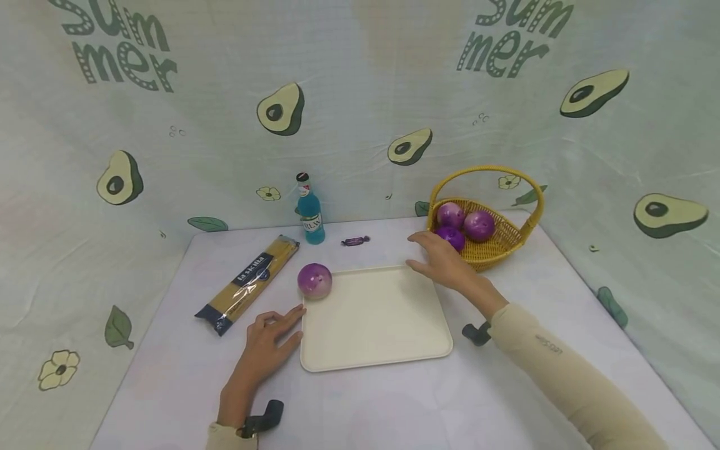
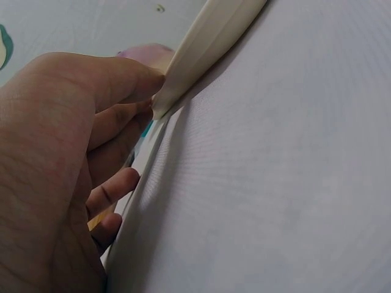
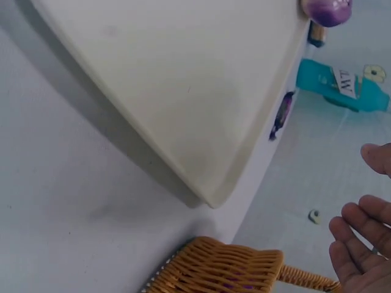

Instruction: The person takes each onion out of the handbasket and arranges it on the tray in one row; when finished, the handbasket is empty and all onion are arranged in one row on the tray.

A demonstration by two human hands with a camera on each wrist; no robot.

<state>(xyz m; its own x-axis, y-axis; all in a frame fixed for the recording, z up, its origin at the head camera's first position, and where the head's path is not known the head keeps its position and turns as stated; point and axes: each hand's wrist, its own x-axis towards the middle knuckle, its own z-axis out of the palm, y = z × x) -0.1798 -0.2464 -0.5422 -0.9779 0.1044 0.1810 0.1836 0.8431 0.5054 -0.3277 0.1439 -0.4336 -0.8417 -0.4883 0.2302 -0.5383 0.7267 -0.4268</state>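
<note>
Wicker basket (image 1: 500, 240) holding seemingly three purple onions (image 1: 464, 225), cream tray (image 1: 374, 315) bare

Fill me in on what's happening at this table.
A person works with both hands at a cream tray on a table. The left hand touches the tray's left edge; the right hand, open, hovers between the tray's far corner and a yellow basket holding three purple onions. Another onion sits at the tray's far left corner, beside a pasta packet and blue bottle.

a pale table (image 1: 394, 406) carries a cream tray (image 1: 374, 315); left of the tray lie pasta (image 1: 247, 284) and an onion (image 1: 314, 280), behind it a bottle (image 1: 310, 212), candy (image 1: 355, 240) and basket (image 1: 495, 240).
</note>
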